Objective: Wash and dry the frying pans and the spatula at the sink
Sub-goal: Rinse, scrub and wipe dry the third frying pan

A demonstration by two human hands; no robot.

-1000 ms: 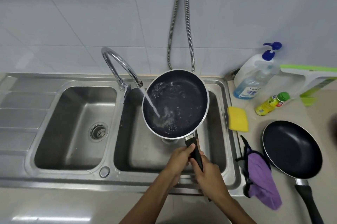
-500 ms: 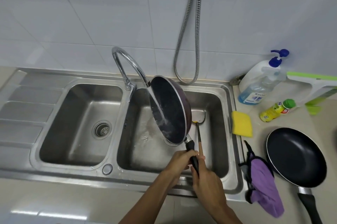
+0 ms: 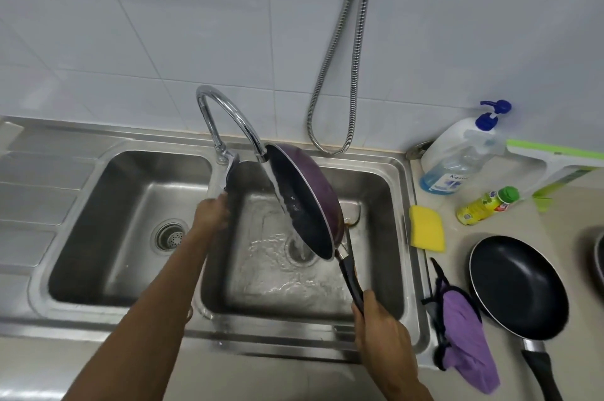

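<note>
Steel sink point(image 3: 98, 324), two frying pans point(image 3: 310, 178) point(image 3: 516, 283), two hands point(image 3: 210, 214) point(image 3: 382, 328)

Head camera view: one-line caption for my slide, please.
Right hand holds a purple-backed black frying pan tilted under the running curved chrome tap; left hand beside its lever.

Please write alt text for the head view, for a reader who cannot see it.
The right hand holds a tilted purple pan by its handle under the running tap, above the right basin; the left hand is at the tap's base. On the counter lie a sponge, a purple cloth and a black pan.
</note>
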